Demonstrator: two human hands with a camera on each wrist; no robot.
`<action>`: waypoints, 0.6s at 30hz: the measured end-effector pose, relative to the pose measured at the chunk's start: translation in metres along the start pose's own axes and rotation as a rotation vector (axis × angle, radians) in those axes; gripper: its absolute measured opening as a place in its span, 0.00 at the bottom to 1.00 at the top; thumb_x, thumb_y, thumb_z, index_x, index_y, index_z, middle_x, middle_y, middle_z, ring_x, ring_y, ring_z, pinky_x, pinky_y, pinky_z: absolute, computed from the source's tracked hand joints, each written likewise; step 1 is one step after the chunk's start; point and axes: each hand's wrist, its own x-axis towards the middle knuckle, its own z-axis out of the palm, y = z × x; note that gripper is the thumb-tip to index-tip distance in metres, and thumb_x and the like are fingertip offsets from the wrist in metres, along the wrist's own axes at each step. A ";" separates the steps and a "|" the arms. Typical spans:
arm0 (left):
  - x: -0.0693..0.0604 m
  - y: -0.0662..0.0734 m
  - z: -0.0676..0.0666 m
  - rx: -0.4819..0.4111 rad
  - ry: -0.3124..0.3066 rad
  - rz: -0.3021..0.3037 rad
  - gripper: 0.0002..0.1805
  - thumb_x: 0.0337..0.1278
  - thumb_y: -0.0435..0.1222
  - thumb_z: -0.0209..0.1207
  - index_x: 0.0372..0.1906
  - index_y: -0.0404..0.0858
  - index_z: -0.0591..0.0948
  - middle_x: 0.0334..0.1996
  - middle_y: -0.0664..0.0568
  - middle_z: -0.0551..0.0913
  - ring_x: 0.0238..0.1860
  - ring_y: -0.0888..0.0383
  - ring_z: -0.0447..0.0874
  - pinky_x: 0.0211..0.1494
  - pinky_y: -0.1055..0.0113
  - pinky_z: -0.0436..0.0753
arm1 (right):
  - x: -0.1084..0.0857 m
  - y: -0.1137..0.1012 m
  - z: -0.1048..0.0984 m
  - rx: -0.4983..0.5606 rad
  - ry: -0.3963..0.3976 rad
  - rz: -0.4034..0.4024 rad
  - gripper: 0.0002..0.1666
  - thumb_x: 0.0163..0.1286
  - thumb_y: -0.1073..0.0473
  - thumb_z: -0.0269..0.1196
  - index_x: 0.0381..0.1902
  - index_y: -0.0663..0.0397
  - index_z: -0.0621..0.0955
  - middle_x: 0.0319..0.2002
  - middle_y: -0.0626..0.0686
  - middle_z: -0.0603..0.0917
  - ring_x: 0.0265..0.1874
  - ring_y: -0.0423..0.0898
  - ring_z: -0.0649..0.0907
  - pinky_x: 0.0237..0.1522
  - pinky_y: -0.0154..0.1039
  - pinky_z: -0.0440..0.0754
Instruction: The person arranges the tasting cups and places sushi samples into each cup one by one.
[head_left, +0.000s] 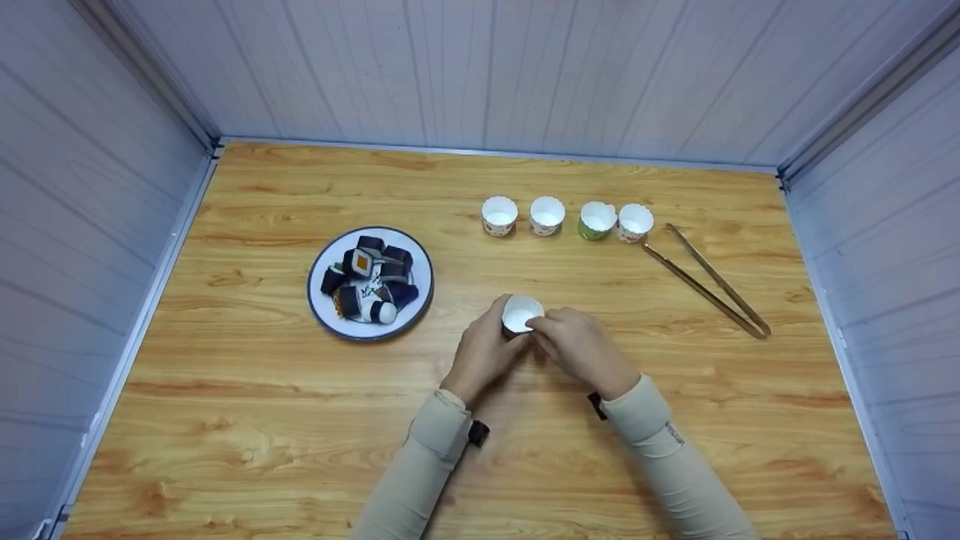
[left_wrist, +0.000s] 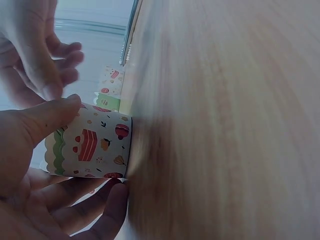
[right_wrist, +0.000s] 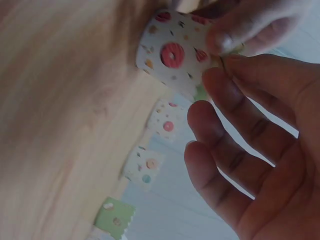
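Paper cup [head_left: 523,315]: stands upright, mouth upward, near the middle of the table [head_left: 300,435], taken here as the clock's centre; base at or just above the wood, contact hard to tell; printed with cake and donut motifs, green and scalloped toward the rim.
Left hand [head_left: 482,349]: grips from the 8 o'clock side, with thumb along one flank and fingers curled round the other.
Right hand [head_left: 577,341]: pinches the rim from the 4 o'clock side, between thumb and forefinger; remaining fingers loosely bent, spread apart, off the wall of the cup.
Sleeves [head_left: 420,465]: beige, running down toward 7 and 5 o'clock.
Cup row [head_left: 547,217]: four upright, strung from just before 12 to nearly 2 o'clock; includes one green cup [head_left: 594,231], close beside the last.
Plate [head_left: 321,302]: white, blue-edged, at 9 o'clock; carries sushi-like pieces [head_left: 361,262].
Tongs [head_left: 720,277]: golden, lie splayed near 3 o'clock, tips toward the last of the row.
Surface: yellow-brown wood grain, faintly glossy.
Walls [head_left: 450,75]: pale, panelled, at 9, 12 and 3 o'clock, edged below with light trim.
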 end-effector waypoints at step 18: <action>0.000 0.000 -0.001 0.011 -0.023 -0.025 0.35 0.60 0.36 0.69 0.70 0.40 0.69 0.63 0.46 0.78 0.64 0.50 0.74 0.66 0.54 0.74 | 0.001 -0.003 0.004 -0.013 -0.011 0.018 0.03 0.67 0.63 0.66 0.37 0.55 0.86 0.29 0.50 0.81 0.27 0.49 0.81 0.27 0.45 0.81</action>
